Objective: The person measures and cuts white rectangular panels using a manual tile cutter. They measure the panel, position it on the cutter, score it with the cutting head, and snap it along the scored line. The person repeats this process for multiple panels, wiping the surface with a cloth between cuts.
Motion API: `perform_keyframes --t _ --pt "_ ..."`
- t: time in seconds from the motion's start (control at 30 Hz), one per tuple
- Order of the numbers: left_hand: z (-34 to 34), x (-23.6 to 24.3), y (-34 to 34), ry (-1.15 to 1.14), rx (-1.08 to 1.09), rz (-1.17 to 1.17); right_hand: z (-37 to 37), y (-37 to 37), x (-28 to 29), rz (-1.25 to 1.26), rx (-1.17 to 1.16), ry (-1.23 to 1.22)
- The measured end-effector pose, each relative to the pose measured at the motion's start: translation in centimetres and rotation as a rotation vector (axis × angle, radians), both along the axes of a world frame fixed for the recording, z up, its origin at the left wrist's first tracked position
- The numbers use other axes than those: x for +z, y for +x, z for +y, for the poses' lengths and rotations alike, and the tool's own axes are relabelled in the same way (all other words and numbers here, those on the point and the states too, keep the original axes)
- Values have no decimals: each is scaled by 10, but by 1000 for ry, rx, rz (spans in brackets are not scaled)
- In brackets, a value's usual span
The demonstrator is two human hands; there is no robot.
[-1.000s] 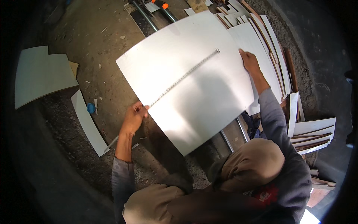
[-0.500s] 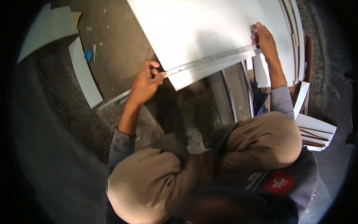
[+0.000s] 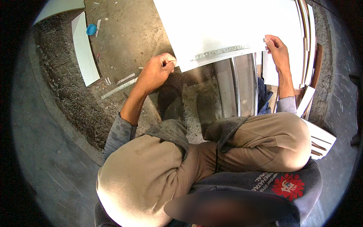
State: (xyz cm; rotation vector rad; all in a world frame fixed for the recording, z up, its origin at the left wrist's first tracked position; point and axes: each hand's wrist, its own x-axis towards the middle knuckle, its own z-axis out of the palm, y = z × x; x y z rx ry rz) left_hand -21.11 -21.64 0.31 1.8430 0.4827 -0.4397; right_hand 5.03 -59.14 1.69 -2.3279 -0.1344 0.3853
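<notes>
White board [image 3: 227, 26] on floor: your left hand [image 3: 155, 72] pinches its corner, right hand [image 3: 276, 47] pins ruler [image 3: 221, 53] end at 2 o'clock. Keep ruler flat, pressed steady.

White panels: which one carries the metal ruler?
The big sheet between both hands; the ruler lies along its near edge. The narrow strip at left lies bare.

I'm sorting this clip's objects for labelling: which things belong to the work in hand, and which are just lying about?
In hand:
- left hand, at the near edge of the white sheet
- right hand, at the sheet's right side
- metal ruler lying along that edge

Lying about:
- white strip on the floor
- blue cap
- stacked white offcuts
</notes>
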Motion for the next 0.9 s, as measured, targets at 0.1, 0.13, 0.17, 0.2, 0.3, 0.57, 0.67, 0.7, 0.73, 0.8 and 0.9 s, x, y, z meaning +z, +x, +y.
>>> perform_keyframes --t 0.1,0.13,0.17,0.2,0.3,0.57,0.67,0.7,0.73,0.8,0.9 --pt "2 -4 1 -58 2 -32 -2 2 -6 -81 10 -41" --pt "2 -5 0 -74 5 -12 -3 3 -8 -108 -8 -94" --pt "2 -5 0 -81 0 -28 -4 3 -9 -153 10 -147" --pt "3 -6 0 -79 -2 -17 -4 3 -10 -197 6 -221" --pt "3 -6 0 -68 -6 8 -7 2 -10 -165 -9 -307" --pt "2 -4 3 -57 -5 51 -17 3 -14 -87 6 -155" --pt "2 -2 3 -48 1 55 -19 2 -16 -88 1 -149" --pt "2 -2 3 -36 -6 59 -18 1 -16 -93 -5 -154" --pt "1 -1 3 -24 -11 48 -18 0 -16 -99 -13 -169" --pt "1 -1 4 -31 1 60 -16 -3 -15 -111 -22 -184" --pt "0 0 4 -33 15 58 -14 -7 -14 -128 -22 -206"
